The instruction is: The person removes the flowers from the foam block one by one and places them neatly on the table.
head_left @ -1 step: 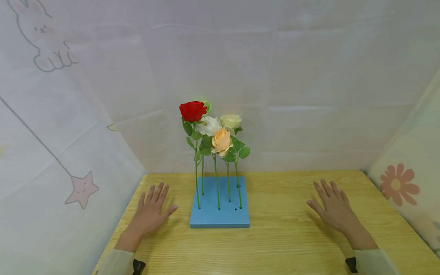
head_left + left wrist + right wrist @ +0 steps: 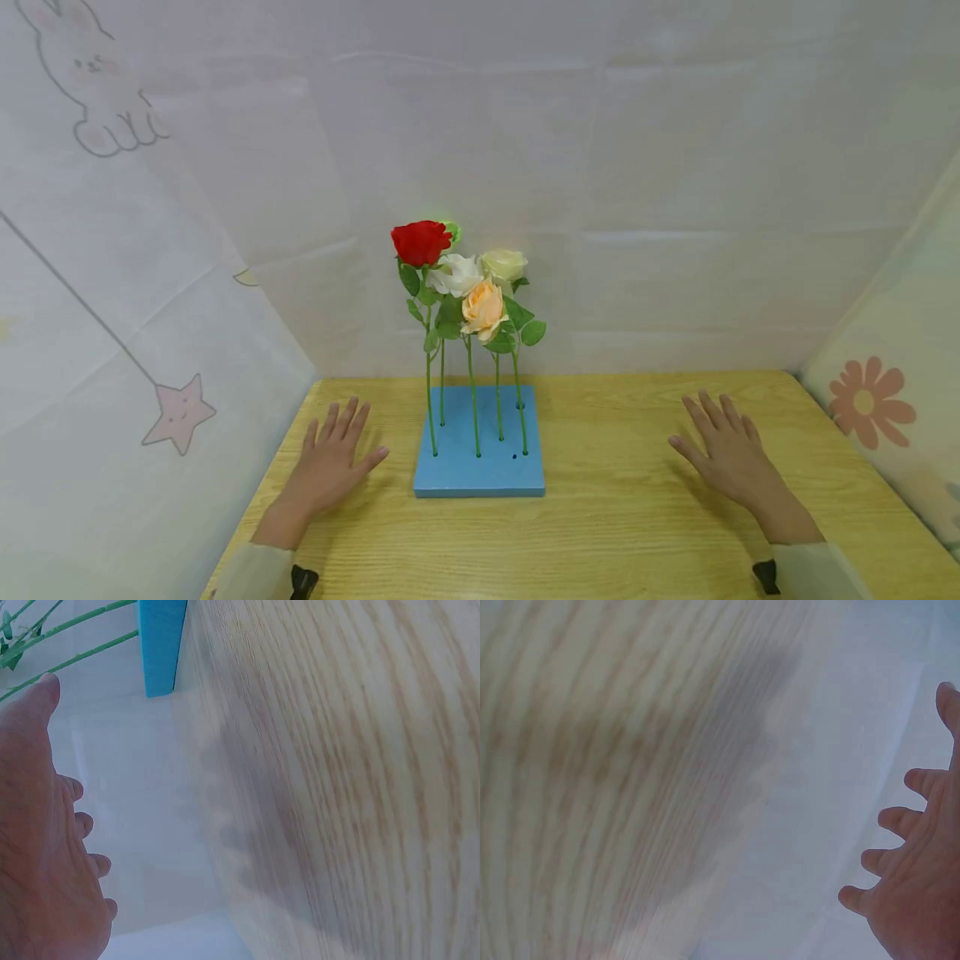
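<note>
My left hand [image 2: 327, 467] is spread palm down over the table's left side, its thumb pointing toward a blue board [image 2: 480, 482]. Far to the right of the board, my right hand [image 2: 729, 460] is spread the same way. Both hold nothing, and the wrist views show the hands raised above the wood. Artificial roses stand upright with green stems in the board's holes: a red rose [image 2: 422, 243], a white rose [image 2: 457, 275], a pale yellow rose [image 2: 504, 264] and a peach rose [image 2: 484, 308]. A green bloom [image 2: 453, 234] is mostly hidden behind the red one.
The board stands on a light wood table [image 2: 615, 517] near its back edge. Pale cloth [image 2: 675, 167] hangs behind and on both sides, printed with a rabbit, a star and a flower. A small dark hole [image 2: 514, 457] shows in the board near its front right.
</note>
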A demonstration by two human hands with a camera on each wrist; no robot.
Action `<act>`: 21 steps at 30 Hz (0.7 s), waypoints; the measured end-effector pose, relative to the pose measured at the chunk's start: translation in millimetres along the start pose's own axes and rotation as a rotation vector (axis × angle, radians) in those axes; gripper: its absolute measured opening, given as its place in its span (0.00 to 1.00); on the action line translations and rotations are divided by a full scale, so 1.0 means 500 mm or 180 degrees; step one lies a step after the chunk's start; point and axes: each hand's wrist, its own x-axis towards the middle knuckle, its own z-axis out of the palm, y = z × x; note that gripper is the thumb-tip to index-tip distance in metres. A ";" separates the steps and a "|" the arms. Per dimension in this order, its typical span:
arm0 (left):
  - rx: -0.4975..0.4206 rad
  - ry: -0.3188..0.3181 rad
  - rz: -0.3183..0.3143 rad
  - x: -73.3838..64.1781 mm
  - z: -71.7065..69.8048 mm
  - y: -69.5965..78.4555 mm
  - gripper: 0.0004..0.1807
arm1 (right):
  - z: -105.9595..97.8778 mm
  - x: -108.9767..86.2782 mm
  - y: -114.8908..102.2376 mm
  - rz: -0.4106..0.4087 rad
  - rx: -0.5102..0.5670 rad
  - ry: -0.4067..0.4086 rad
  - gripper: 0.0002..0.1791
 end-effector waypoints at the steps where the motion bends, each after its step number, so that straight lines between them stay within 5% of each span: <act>1: -0.0011 -0.0009 0.0001 0.001 0.000 0.000 0.47 | 0.000 0.000 -0.002 -0.0003 0.0006 -0.0001 0.46; 21: -0.0090 -0.0059 0.0065 0.004 0.002 0.020 0.47 | 0.015 -0.001 -0.023 -0.0106 -0.0007 0.0166 0.45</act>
